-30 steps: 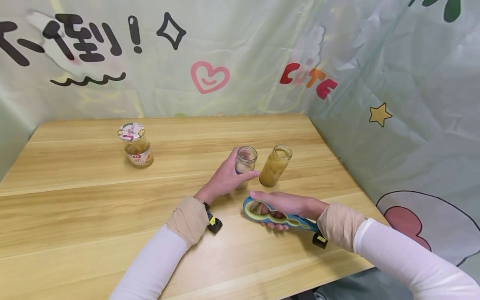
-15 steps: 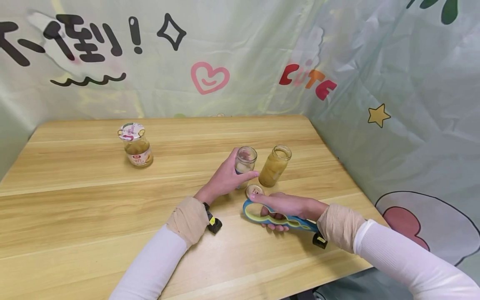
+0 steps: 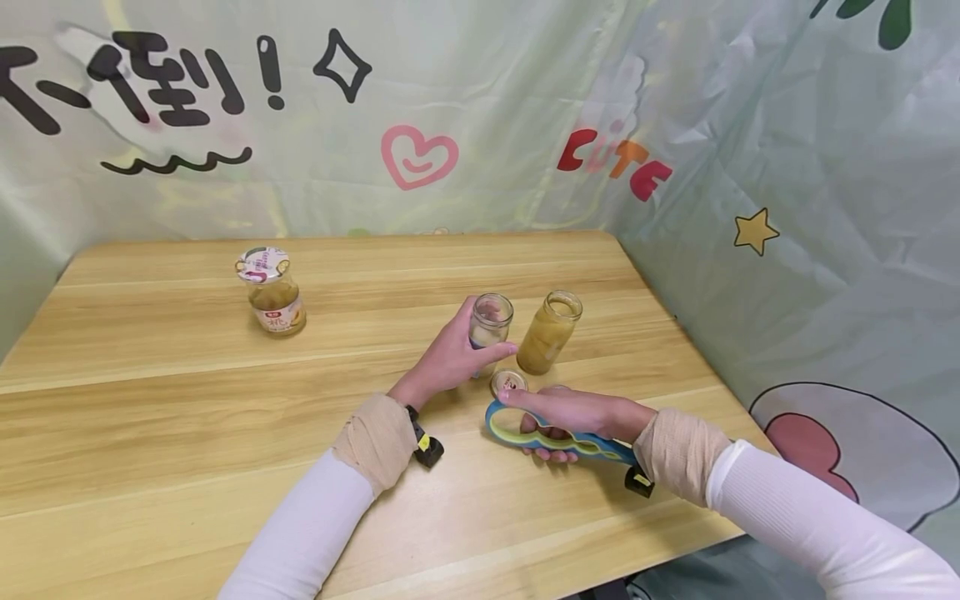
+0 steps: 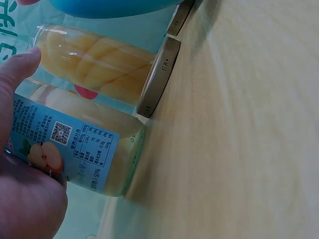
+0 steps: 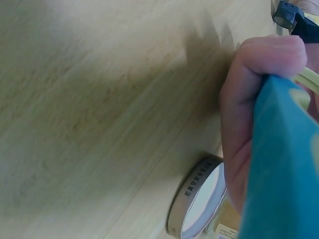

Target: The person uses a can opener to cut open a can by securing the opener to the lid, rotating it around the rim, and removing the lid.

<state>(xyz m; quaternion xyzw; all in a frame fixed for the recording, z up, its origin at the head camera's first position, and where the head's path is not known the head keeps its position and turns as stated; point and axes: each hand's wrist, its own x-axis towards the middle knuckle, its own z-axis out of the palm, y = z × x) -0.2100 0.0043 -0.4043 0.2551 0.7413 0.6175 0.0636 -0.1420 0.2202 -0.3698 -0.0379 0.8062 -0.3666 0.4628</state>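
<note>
My left hand [image 3: 453, 354] grips an upright, lidless glass jar [image 3: 489, 333] with a blue apple label [image 4: 75, 144]. My right hand [image 3: 573, 408] holds a blue-and-yellow multi-ring jar opener [image 5: 284, 169] low over the table. Through the opener's largest ring, wood shows. Just beyond it lies a round metal jar lid [image 3: 510, 382], close to my right thumb. A second lid [image 4: 180, 17] is beside the first, mostly hidden behind my right hand in the head view. Right of the held jar stands a taller lidless jar [image 3: 547, 337] with yellow fruit pieces.
A jar of fruit [image 3: 277, 304] with a printed lid stands at the back left of the wooden table [image 3: 187, 433]. Printed fabric [image 3: 510, 108] hangs behind the table and along its right side.
A lid that filled the opener's big ring one second ago now lies on the table just beyond it. Both hands have stayed nearly in place.
</note>
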